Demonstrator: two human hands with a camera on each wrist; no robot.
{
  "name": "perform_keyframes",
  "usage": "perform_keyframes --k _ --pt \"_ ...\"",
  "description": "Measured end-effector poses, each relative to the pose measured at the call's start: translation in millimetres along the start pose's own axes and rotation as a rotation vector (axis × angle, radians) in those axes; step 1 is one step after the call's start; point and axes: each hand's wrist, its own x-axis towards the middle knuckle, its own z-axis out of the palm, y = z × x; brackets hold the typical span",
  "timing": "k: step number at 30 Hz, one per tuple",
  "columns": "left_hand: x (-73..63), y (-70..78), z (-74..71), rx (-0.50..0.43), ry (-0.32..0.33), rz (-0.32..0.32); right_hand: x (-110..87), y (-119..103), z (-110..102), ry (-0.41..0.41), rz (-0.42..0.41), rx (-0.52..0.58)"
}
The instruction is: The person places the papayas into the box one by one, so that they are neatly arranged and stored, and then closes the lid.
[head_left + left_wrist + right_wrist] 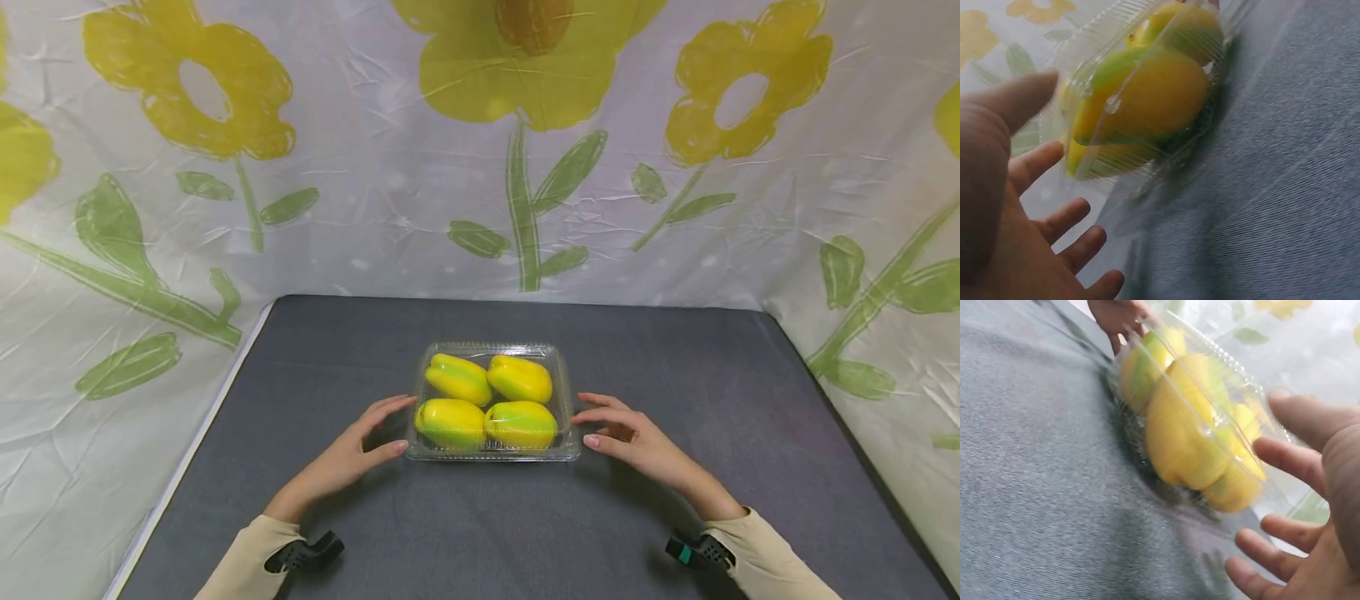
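Note:
A clear plastic box [491, 457] with a closed lid lies flat on the dark cloth, holding several plump yellow fruits [520, 425] with green patches. To its left is my left hand [351, 450], thumb and fingertips right at the box's side. My right hand [637, 440] stands at the opposite side, its fingertips close to the edge. In the left wrist view, the spread fingers of the left hand [1035, 231] reach beside the box. The right wrist view has the right hand [1310, 544] with loosely spread fingers, nothing gripped.
A dark grey cloth [480, 533] covers the table. Behind and beside it hangs a pale curtain [360, 167] with yellow flowers and green leaves. Each beige sleeve has a black device at the wrist, the left device [303, 552] and the right device [699, 550].

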Motion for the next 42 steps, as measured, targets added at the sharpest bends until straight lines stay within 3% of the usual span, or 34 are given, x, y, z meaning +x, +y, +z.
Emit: perform_keyframes --k 9,14,18,25,32,36,42 --pt "0.4 -2.1 6.8 -0.081 0.002 -0.018 5.8 -2.1 13.1 -0.012 0.091 0.082" --pt "3.4 -1.8 10.7 -0.218 -0.022 0.003 10.8 -3.8 19.5 -0.041 0.072 0.157" --pt "5.3 -1.0 12.7 -0.33 -0.05 -0.027 13.5 -3.9 22.3 -0.071 0.056 0.214" --pt "5.4 2.0 11.3 -0.445 -0.099 -0.044 16.5 -2.7 23.5 -0.134 0.015 0.325" --pt "6.2 7.3 9.8 -0.443 -0.096 -0.085 17.1 -4.4 23.6 -0.156 0.052 0.371" --pt "6.9 10.5 9.7 -0.44 -0.083 -0.107 17.0 -5.7 24.8 -0.127 0.069 0.363" --pt "7.0 13.3 10.1 -0.399 -0.076 -0.091 15.7 -8.1 27.7 -0.074 0.141 0.371"
